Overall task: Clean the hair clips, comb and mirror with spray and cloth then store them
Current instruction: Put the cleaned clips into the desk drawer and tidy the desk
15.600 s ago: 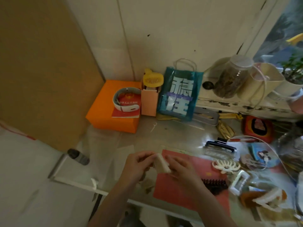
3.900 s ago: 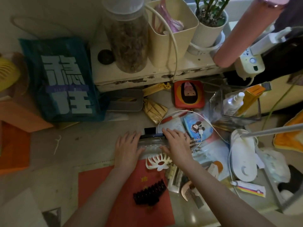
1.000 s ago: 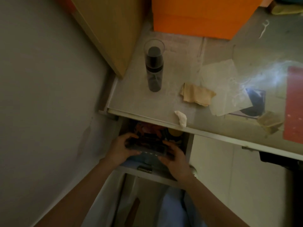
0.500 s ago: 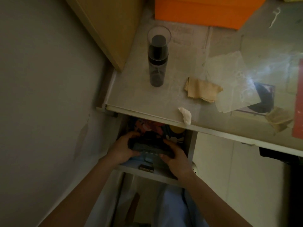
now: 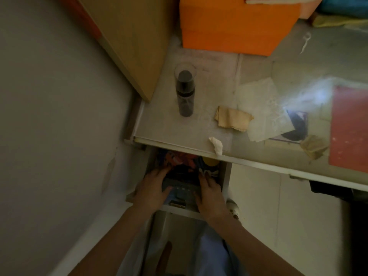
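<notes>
Under the desk edge an open drawer (image 5: 180, 212) holds dark and coloured items. Inside it, my left hand (image 5: 152, 188) and my right hand (image 5: 209, 193) grip the two ends of a clear storage box (image 5: 182, 189); its contents are too dim to make out. On the desk stand a dark spray bottle (image 5: 185, 90) with a clear cap and a tan cloth (image 5: 233, 118), lying flat. A small crumpled white wad (image 5: 216, 145) sits at the desk's front edge.
An orange box (image 5: 235, 26) stands at the back of the desk (image 5: 159, 124). A wooden board (image 5: 127, 40) leans at the left. Sheets of paper (image 5: 264, 108) and a red mat (image 5: 348, 128) lie to the right. A grey wall fills the left side.
Both hands have carried the clear box from the cluttered right side of the desk into the open drawer. Over the last second the box has sunk slightly deeper.
</notes>
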Tool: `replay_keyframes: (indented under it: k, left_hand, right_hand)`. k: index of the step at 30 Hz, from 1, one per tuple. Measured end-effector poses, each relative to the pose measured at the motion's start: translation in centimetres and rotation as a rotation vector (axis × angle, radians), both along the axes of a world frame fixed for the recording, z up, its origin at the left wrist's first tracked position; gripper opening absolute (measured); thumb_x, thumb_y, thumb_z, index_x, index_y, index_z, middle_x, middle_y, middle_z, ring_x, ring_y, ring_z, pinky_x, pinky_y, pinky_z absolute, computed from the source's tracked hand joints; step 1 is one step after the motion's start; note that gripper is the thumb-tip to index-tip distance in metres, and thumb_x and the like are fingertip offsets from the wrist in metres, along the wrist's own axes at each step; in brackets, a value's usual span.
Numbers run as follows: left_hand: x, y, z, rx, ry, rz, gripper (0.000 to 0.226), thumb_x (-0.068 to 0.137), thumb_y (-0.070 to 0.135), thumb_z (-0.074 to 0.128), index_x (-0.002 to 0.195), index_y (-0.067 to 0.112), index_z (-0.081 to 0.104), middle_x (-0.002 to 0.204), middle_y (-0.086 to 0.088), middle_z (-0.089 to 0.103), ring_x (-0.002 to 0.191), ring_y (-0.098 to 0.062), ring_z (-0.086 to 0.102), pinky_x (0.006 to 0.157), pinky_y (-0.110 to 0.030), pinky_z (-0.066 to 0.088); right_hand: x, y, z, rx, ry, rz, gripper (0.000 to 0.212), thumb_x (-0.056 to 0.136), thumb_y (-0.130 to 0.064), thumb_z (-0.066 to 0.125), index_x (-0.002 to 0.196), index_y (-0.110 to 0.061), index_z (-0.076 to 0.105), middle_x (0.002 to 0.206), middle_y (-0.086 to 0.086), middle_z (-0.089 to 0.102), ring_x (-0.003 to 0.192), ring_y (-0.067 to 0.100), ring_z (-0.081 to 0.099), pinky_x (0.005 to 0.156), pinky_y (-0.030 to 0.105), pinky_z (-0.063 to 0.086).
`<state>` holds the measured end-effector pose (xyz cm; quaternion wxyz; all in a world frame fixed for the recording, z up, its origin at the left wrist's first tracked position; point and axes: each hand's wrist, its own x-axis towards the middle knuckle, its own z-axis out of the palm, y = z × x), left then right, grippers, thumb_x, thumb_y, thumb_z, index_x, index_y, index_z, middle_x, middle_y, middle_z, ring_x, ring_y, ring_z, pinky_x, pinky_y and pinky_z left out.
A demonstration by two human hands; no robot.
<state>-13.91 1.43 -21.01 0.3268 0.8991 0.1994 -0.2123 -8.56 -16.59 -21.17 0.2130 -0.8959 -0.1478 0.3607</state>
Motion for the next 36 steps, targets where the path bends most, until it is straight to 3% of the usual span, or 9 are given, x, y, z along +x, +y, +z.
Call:
replay_keyframes:
  k: [2, 4, 8, 13, 18, 21, 25, 30, 36]
  left_hand:
    - [-1.0, -0.6, 0.6, 0.168, -0.031, -0.089, 0.061, 0.080, 0.035, 0.052, 0.138, 0.021, 0.042, 0.129, -0.018, 0.056, 0.115, -0.040, 0.054, 0.092, -0.049, 0.050]
    - [-1.5, -1.5, 1.8, 0.316, -0.068, -0.135, 0.059, 0.078, 0.036, 0.054, 0.134, 0.021, 0.043, 0.131, -0.019, 0.056, 0.117, -0.044, 0.053, 0.087, -0.054, 0.052]
    - [-1.3, -4.9, 6.3, 0.467, -0.209, -0.183, 0.079, 0.054, 0.027, 0.089, 0.127, 0.016, 0.062, 0.136, -0.019, 0.054, 0.126, -0.037, 0.037, 0.098, -0.051, 0.045]
    - [0.6, -9.1, 11.3, 0.493, -0.276, -0.276, 0.073, 0.060, 0.030, 0.085, 0.128, 0.016, 0.061, 0.140, -0.018, 0.050, 0.130, -0.035, 0.032, 0.107, -0.048, 0.019]
    - [5.8, -14.4, 15.6, 0.514, -0.355, -0.383, 0.053, 0.081, 0.037, 0.045, 0.126, 0.016, 0.063, 0.140, -0.018, 0.050, 0.129, -0.036, 0.034, 0.111, -0.046, 0.013]
    - [9.3, -18.6, 17.2, 0.532, -0.470, -0.424, 0.057, 0.079, 0.034, 0.063, 0.132, 0.015, 0.057, 0.142, -0.018, 0.047, 0.131, -0.038, 0.037, 0.113, -0.045, 0.009]
    - [13.5, -25.8, 18.5, 0.511, -0.500, -0.466, 0.079, 0.050, 0.024, 0.089, 0.123, 0.016, 0.061, 0.134, -0.020, 0.054, 0.125, -0.039, 0.043, 0.107, -0.049, 0.018]
    - [19.1, -36.1, 18.4, 0.472, -0.484, -0.478, 0.064, 0.065, 0.033, 0.067, 0.126, 0.020, 0.056, 0.133, -0.017, 0.056, 0.124, -0.038, 0.045, 0.104, -0.050, 0.022]
    - [25.3, -47.2, 17.5, 0.474, -0.358, -0.534, 0.080, 0.044, 0.034, 0.090, 0.119, 0.022, 0.067, 0.124, -0.014, 0.063, 0.112, -0.037, 0.061, 0.101, -0.046, 0.031]
  right_hand:
    - [-0.3, -0.3, 1.6, -0.047, -0.175, 0.108, 0.079, 0.079, -0.015, 0.072, 0.146, -0.007, 0.032, 0.147, 0.017, 0.037, 0.129, 0.034, 0.044, 0.105, 0.036, 0.039]
    - [-0.8, -0.9, 2.7, -0.052, -0.308, 0.143, 0.082, 0.051, -0.021, 0.090, 0.125, -0.004, 0.059, 0.123, 0.018, 0.062, 0.106, 0.034, 0.064, 0.083, 0.039, 0.055]
    - [-1.2, -2.6, 6.2, -0.126, -0.434, 0.234, 0.078, 0.044, -0.026, 0.093, 0.115, -0.009, 0.068, 0.119, 0.014, 0.067, 0.107, 0.032, 0.065, 0.082, 0.046, 0.055]
    - [0.6, -6.2, 12.0, -0.167, -0.498, 0.194, 0.078, 0.033, -0.028, 0.094, 0.107, -0.012, 0.073, 0.115, 0.012, 0.069, 0.103, 0.030, 0.067, 0.079, 0.047, 0.055]
    - [4.2, -12.6, 16.1, -0.224, -0.615, 0.044, 0.072, 0.040, -0.023, 0.094, 0.108, -0.012, 0.073, 0.117, 0.014, 0.068, 0.105, 0.032, 0.066, 0.081, 0.049, 0.055]
    - [6.9, -17.3, 17.7, -0.262, -0.617, -0.035, 0.079, 0.041, -0.029, 0.094, 0.114, -0.013, 0.070, 0.119, 0.012, 0.067, 0.106, 0.031, 0.066, 0.082, 0.049, 0.054]
    - [10.6, -24.2, 18.9, -0.323, -0.642, -0.118, 0.077, 0.039, -0.030, 0.092, 0.112, -0.017, 0.071, 0.117, 0.009, 0.068, 0.104, 0.028, 0.067, 0.081, 0.048, 0.054]
    - [15.7, -34.6, 18.5, -0.358, -0.672, -0.202, 0.073, 0.046, -0.024, 0.089, 0.116, -0.018, 0.069, 0.117, 0.008, 0.068, 0.107, 0.027, 0.065, 0.086, 0.048, 0.052]
    - [20.7, -45.8, 17.2, -0.364, -0.709, -0.201, 0.052, 0.062, -0.019, 0.079, 0.113, -0.019, 0.069, 0.120, 0.009, 0.066, 0.106, 0.029, 0.064, 0.086, 0.048, 0.051]
